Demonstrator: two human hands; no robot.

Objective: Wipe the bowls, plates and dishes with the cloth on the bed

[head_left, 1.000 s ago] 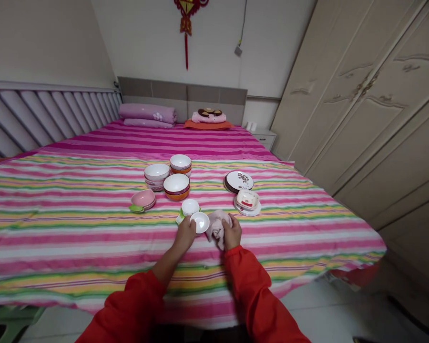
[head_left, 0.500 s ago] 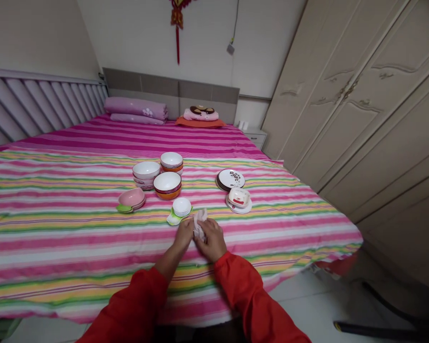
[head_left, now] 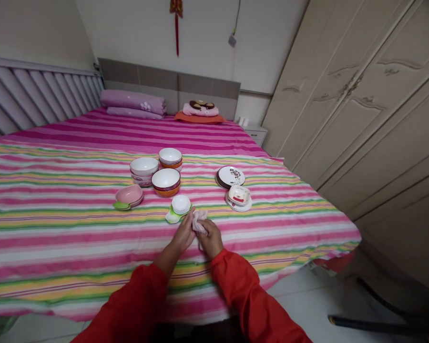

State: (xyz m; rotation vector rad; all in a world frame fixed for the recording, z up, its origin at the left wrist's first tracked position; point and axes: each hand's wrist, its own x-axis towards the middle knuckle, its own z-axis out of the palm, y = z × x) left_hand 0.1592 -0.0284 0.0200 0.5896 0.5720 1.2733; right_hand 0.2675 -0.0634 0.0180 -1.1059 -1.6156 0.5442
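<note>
A crumpled pale pinkish cloth (head_left: 199,221) is bunched in front of me, above the striped sheet. My right hand (head_left: 210,239) is closed around it from the right. My left hand (head_left: 184,234) is up against its left side, fingers stretched out and palm turned towards the cloth. Just beyond the left hand stands a stack of small white bowls (head_left: 181,204), beside a green-and-white leaf-shaped dish (head_left: 173,215). To the right of the hands, a squarish cream dish (head_left: 239,194) rests on white plates (head_left: 240,207).
Farther back stand stacked bowls (head_left: 166,179), more white bowls (head_left: 144,166) and a pink dish (head_left: 129,194) with a green leaf handle. Dark-edged plates (head_left: 231,176) are stacked at right. Folded bedding (head_left: 134,101) lies by the headboard (head_left: 203,88). A wardrobe (head_left: 329,95) borders the right side.
My left hand's fingers have straightened and come away from gripping the cloth. My right hand has closed more tightly around it. The view has tilted slightly down.
</note>
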